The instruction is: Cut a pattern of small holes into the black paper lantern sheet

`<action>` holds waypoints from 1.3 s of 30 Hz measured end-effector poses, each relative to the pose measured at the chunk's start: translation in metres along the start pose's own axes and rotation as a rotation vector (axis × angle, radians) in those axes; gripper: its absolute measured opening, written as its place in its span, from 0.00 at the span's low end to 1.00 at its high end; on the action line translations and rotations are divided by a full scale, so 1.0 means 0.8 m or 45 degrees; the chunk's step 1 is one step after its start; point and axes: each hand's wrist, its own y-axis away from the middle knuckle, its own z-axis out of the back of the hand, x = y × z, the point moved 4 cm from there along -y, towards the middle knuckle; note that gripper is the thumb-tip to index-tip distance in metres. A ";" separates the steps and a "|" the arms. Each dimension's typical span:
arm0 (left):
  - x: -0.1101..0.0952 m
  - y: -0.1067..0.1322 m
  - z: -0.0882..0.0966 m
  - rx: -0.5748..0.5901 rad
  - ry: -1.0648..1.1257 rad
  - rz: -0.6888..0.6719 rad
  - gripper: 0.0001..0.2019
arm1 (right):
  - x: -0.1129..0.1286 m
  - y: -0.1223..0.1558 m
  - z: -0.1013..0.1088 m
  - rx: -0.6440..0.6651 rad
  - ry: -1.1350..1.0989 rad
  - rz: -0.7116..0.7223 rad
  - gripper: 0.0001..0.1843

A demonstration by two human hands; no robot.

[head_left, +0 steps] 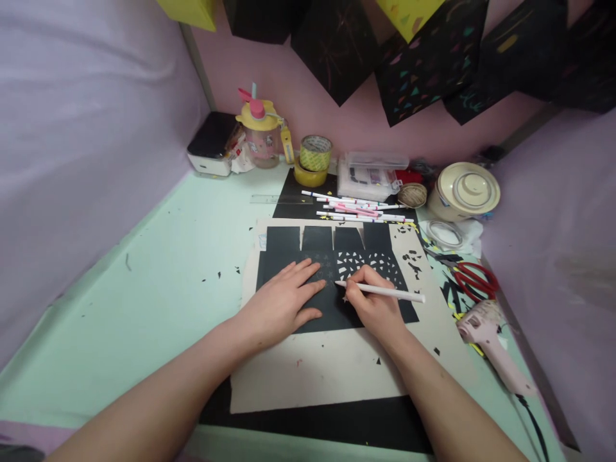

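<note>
A black sheet of card (332, 317) with slit tabs along its far edge lies on a larger pale board (317, 372). Many small cut-out holes dot its right half, and faint star shapes are drawn near its middle. My left hand (283, 295) rests flat on the card with its fingers spread. In my right hand (375, 301) is a white pen (399, 294), pinched between thumb and fingers. The pen's tip meets or hovers just over the card, right of my left fingertips; I cannot tell which.
Several white pens (356, 205) lie behind the card, with tape rolls (315, 154), a clear plastic case (368, 176), a drink bottle (262, 138) and a lidded pot (464, 189) farther back. Red-handled scissors (476, 281) and a pink glue gun (495, 346) lie at right among black scraps.
</note>
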 end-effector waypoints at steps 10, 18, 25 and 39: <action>-0.001 -0.001 0.002 -0.005 0.049 0.011 0.25 | 0.003 0.000 0.002 0.002 0.018 0.022 0.10; -0.001 -0.001 0.002 0.027 0.024 0.023 0.25 | 0.000 0.001 -0.001 0.052 0.000 0.080 0.11; -0.002 -0.002 0.003 0.038 0.013 0.020 0.25 | 0.000 0.002 -0.001 0.059 -0.020 0.093 0.10; 0.001 0.000 0.000 -0.025 0.062 0.008 0.24 | 0.001 0.002 -0.003 0.092 -0.004 0.082 0.08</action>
